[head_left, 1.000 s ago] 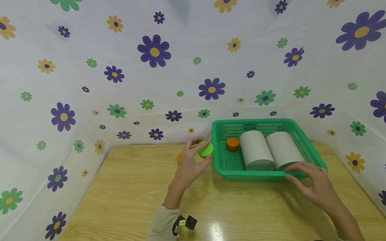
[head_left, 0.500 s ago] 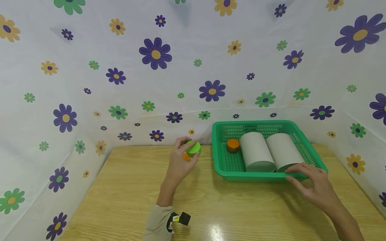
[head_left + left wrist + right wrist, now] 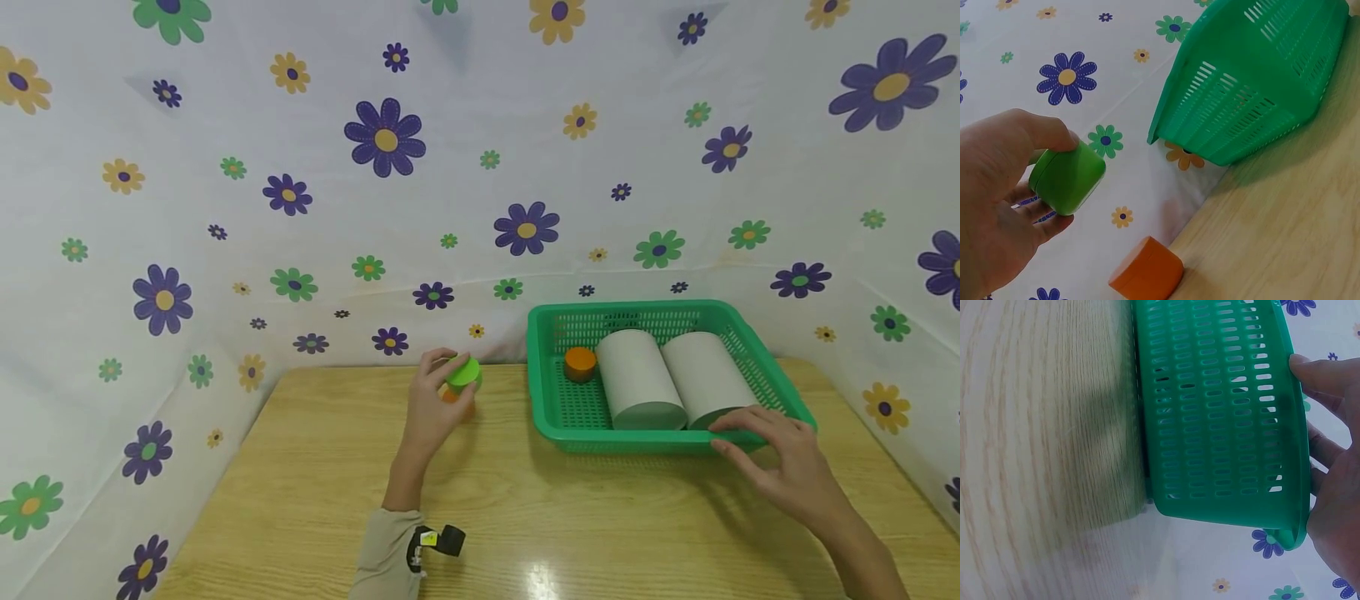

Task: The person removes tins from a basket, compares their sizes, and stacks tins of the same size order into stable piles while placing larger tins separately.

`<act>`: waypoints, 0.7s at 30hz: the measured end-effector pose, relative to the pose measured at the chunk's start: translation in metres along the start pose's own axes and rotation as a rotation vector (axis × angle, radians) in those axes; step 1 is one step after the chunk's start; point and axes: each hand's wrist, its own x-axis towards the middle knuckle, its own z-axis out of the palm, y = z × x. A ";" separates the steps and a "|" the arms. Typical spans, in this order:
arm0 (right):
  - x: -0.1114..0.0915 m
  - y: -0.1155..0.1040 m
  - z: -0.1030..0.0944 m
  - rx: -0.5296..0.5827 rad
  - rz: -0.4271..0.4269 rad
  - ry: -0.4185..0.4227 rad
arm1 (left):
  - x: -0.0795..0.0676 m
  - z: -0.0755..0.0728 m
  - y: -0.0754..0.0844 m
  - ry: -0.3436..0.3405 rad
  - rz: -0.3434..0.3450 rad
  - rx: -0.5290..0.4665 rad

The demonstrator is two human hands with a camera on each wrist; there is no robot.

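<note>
A small bright green round container with a lid seam (image 3: 1067, 178) is pinched between the thumb and fingers of my left hand (image 3: 433, 412). It is held up off the table, over a similar orange round container (image 3: 1147, 270) standing on the wood, partly hidden by the hand in the head view. My right hand (image 3: 783, 454) grips the near right rim of the green plastic basket (image 3: 637, 436), thumb on the outside and fingers over the inner side. Inside the basket lie two white cylinders (image 3: 640, 375) side by side, with another orange round container (image 3: 580, 364) to their left.
The wooden table (image 3: 315, 483) runs up to a white flower-print cloth (image 3: 315, 117) at the back and sides. The basket stands near the back right, close to the cloth. A black wrist camera (image 3: 448, 540) sits on the left sleeve.
My left hand has moved left with the green container, away from the basket's side to over the orange container. The right hand has stayed on the basket rim.
</note>
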 end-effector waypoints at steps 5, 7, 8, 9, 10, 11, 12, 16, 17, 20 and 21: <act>0.001 -0.001 0.000 0.004 -0.004 -0.003 | -0.002 -0.001 -0.009 0.007 -0.021 0.011; 0.001 -0.001 -0.001 0.002 0.001 -0.006 | -0.003 0.000 -0.012 0.007 -0.034 -0.003; 0.001 -0.001 -0.001 0.002 0.001 -0.006 | -0.004 0.000 -0.014 0.007 -0.041 -0.014; 0.001 -0.001 -0.001 0.001 0.002 -0.006 | -0.004 0.000 -0.016 0.006 -0.046 -0.023; 0.000 -0.001 -0.001 0.001 0.003 -0.005 | -0.005 0.000 -0.018 0.006 -0.050 -0.030; 0.000 -0.001 -0.001 0.000 0.005 -0.006 | -0.005 0.001 -0.020 0.006 -0.054 -0.034; 0.000 -0.001 -0.002 0.000 0.009 -0.007 | -0.005 0.001 -0.021 0.007 -0.056 -0.039; 0.000 0.000 -0.001 0.001 0.009 -0.006 | -0.007 0.003 -0.028 0.015 -0.056 -0.035; 0.000 0.000 -0.001 0.000 0.008 -0.006 | -0.007 0.004 -0.029 0.018 -0.054 -0.032; 0.000 0.001 -0.001 -0.003 0.006 -0.004 | -0.009 0.004 -0.033 0.022 -0.054 -0.037; 0.000 0.000 -0.001 -0.003 0.005 -0.004 | -0.009 0.004 -0.034 0.022 -0.055 -0.040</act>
